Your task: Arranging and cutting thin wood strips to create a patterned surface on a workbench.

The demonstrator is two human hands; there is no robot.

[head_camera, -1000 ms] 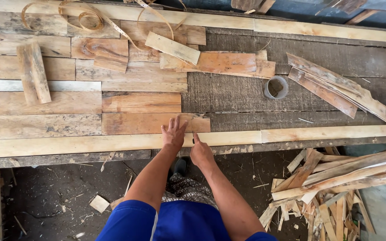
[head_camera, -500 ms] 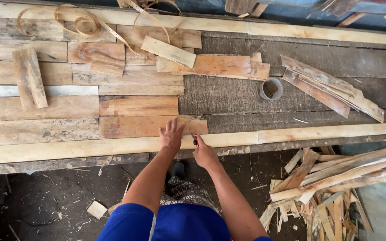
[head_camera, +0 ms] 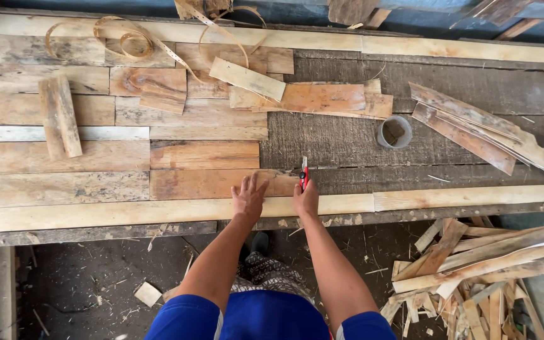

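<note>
My left hand (head_camera: 248,196) lies flat with fingers spread on a reddish plank (head_camera: 209,184) at the near edge of a wooden panel. My right hand (head_camera: 305,199) grips a red pencil-like marker (head_camera: 303,172), its tip upright against the right end of that plank. Both hands rest over the long pale border strip (head_camera: 127,214) along the panel's front. Above lies a second short brown plank (head_camera: 204,154) in the row of fitted boards.
Loose boards (head_camera: 322,99) and a pile of thin slats (head_camera: 486,129) lie on the dark panel surface. A small grey cup (head_camera: 394,132) stands to the right. Curled strapping (head_camera: 121,38) sits at the back left. Scrap offcuts (head_camera: 473,277) are heaped on the floor right.
My right hand has shifted slightly so the red marker now stands up at the plank's end. My left hand stays pressed on the plank.
</note>
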